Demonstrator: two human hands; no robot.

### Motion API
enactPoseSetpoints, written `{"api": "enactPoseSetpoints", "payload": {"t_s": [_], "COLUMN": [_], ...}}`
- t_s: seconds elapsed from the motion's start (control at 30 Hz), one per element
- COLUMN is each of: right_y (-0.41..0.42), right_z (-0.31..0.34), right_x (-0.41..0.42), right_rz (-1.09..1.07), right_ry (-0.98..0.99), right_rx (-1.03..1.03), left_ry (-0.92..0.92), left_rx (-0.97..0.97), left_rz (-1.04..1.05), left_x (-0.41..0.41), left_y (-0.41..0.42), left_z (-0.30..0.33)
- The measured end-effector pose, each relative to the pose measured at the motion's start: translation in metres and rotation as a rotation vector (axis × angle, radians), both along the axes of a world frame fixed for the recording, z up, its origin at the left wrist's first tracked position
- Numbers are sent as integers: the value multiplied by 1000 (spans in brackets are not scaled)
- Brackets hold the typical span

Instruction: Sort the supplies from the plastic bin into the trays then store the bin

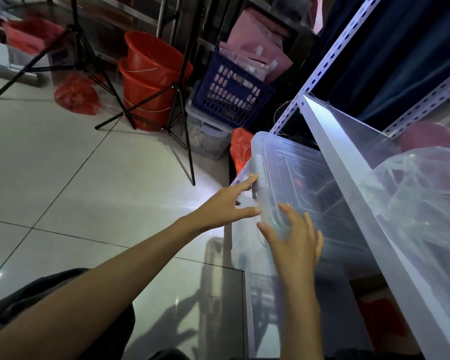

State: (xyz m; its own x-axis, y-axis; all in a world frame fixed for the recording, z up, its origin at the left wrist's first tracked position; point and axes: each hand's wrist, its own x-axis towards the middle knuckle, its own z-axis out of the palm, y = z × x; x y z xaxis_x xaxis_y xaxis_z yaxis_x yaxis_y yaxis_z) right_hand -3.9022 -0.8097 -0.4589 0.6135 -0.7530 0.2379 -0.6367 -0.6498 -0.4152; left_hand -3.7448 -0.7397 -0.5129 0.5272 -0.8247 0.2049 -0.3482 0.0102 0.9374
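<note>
Head view: both hands (spread) on plastic bin [291,162]; shelf [348,178] overhead.

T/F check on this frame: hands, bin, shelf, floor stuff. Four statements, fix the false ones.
1. Both hands touch the clear plastic bin. True: left hand and right hand at its near end.
2. The bin sits on the floor tiles. False: it is in the metal shelf rack.
3. Two red buckets are stacked. True.
4. The crate is green. False: blue.
</note>
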Motion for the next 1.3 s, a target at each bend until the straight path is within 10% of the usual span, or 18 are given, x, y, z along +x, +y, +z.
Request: {"api": "enactPoseSetpoints", "payload": {"t_s": [0.63,1.3], "right_y": [-1,-17], "right_z": [-15,-23], "right_x": [13,0], "right_rz": [-173,-277], "right_ry": [-149,-226], "right_rx": [-207,-200], "left_ry": [17,-409], "left_rx": [-28,65], "left_rz": [-151,-138], "left_x": [2,-22], "left_y": [-33,-45], "left_z": [-2,2]}}
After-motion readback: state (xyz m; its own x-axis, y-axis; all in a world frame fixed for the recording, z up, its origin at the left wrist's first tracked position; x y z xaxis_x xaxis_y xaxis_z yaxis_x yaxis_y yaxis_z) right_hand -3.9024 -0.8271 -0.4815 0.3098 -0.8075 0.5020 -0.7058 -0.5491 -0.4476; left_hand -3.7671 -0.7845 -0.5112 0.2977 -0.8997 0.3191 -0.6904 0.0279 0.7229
